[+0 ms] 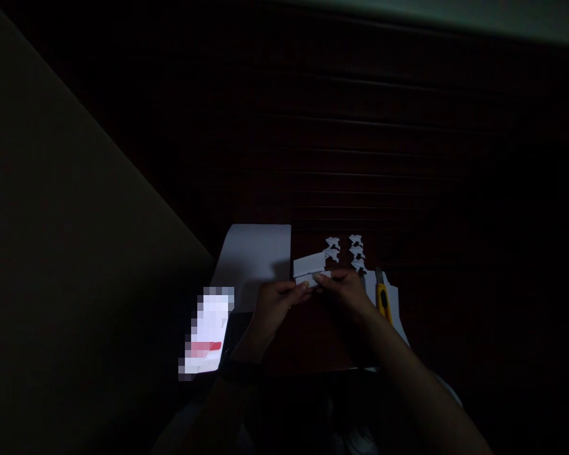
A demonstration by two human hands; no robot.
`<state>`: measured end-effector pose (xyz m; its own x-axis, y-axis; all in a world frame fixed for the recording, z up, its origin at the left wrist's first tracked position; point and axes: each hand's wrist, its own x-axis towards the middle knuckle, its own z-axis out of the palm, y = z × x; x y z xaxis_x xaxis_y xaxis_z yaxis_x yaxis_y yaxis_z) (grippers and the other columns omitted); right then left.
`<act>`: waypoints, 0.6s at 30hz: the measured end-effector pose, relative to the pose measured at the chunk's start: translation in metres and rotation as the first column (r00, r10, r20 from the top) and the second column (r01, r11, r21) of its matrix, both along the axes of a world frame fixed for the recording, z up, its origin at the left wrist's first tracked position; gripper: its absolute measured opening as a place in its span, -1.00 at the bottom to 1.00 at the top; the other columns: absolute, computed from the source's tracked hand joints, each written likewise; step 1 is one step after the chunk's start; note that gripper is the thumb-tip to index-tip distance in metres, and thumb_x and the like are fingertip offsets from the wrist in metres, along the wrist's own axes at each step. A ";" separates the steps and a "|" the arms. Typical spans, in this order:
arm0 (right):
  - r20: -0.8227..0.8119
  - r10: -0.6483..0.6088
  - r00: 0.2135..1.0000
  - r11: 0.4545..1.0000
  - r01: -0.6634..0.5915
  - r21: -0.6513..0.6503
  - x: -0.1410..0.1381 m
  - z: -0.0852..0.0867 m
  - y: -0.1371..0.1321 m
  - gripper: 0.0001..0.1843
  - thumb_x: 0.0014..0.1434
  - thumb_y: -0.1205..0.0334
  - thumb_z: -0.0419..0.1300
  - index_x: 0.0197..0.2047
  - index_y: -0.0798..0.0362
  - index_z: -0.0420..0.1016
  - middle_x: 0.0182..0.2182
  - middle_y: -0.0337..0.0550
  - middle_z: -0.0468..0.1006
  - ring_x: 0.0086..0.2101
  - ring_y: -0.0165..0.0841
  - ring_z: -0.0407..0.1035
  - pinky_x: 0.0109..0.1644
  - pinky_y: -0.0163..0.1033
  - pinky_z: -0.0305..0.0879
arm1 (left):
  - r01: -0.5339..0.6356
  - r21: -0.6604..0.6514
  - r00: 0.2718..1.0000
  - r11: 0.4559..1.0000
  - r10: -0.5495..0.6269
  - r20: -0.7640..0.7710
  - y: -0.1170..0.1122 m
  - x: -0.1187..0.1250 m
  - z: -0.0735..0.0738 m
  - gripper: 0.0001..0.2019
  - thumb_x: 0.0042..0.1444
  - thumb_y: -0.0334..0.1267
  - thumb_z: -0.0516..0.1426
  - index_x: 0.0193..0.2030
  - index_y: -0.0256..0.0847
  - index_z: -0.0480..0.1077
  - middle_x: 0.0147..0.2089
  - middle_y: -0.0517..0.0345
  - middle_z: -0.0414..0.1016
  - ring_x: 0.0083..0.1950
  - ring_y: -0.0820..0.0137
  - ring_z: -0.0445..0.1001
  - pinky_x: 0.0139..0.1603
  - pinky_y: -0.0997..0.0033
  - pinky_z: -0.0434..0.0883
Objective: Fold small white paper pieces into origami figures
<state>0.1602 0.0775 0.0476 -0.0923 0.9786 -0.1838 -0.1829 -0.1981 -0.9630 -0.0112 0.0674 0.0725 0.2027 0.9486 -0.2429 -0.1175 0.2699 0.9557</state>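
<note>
Dim light over a dark tabletop (308, 341). Held two-handed, right in the grip: a folded white paper (309, 264), creased lengthwise, one panel out beyond the fingers, a narrower band under the thumbs. Left hand (275, 303) narrow, pinching the near left end, thumb on top. Right hand (347, 291) likewise narrow, pinching the band toward its right end, thumb laid across. Fingertips underneath mostly hidden; cannot tell how placed.

Just beyond the grip, to the right: small folded paper pieces (356, 251) in two columns, two pieces in the nearer, three in the farther. Left of the grip and reaching beyond it: a large white sheet (253, 249), shadowed toward the hand. Farther left, closer to the body: a lit screen (215, 325), partly pixelated, red bar (213, 346) low down. Right of the grip: a yellow cutter (384, 300), blade pointing away, on white paper sheets (395, 306).
</note>
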 end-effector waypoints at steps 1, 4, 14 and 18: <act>0.004 -0.003 1.000 1.000 0.003 0.004 0.000 0.000 0.000 -0.62 -0.09 -0.02 0.31 -0.32 0.13 0.59 -0.44 -0.10 0.56 -0.47 -0.38 0.38 -0.42 -0.30 0.24 | -0.016 -0.017 1.000 1.000 0.017 0.012 0.000 0.001 -0.001 -0.78 -0.05 -0.20 0.24 -0.35 -0.36 0.51 -0.27 -0.07 0.58 -0.19 0.23 0.54 -0.09 0.26 0.45; 0.052 -0.025 0.998 0.999 0.024 0.033 0.000 -0.002 0.001 -0.63 -0.06 -0.02 0.28 -0.35 0.14 0.58 -0.50 -0.12 0.55 -0.51 -0.40 0.35 -0.45 -0.32 0.21 | -0.079 -0.027 0.997 0.996 0.079 0.002 0.002 0.002 -0.004 -0.77 -0.10 -0.19 0.26 -0.39 -0.36 0.47 -0.32 -0.04 0.58 -0.23 0.25 0.55 -0.11 0.26 0.47; 0.311 -0.106 0.945 0.986 0.059 0.156 0.000 -0.005 0.002 -0.64 -0.09 -0.05 0.28 -0.47 0.13 0.53 -0.52 -0.16 0.52 -0.51 -0.38 0.34 -0.46 -0.33 0.21 | -0.176 0.058 0.983 0.983 0.178 -0.036 0.004 -0.001 -0.005 -0.57 -0.20 -0.18 0.31 -0.16 -0.25 0.34 -0.38 0.12 0.53 -0.35 0.28 0.55 -0.41 0.38 0.49; 0.281 -0.106 0.954 0.985 0.062 0.162 -0.005 -0.003 0.001 -0.64 -0.04 -0.07 0.24 -0.41 0.10 0.47 -0.66 -0.26 0.41 -0.65 -0.45 0.23 -0.59 -0.35 0.10 | -0.077 -0.049 0.997 0.996 0.077 0.004 0.003 -0.002 -0.009 -0.64 -0.18 -0.19 0.30 -0.24 -0.36 0.45 -0.30 -0.05 0.57 -0.29 0.23 0.54 -0.28 0.29 0.50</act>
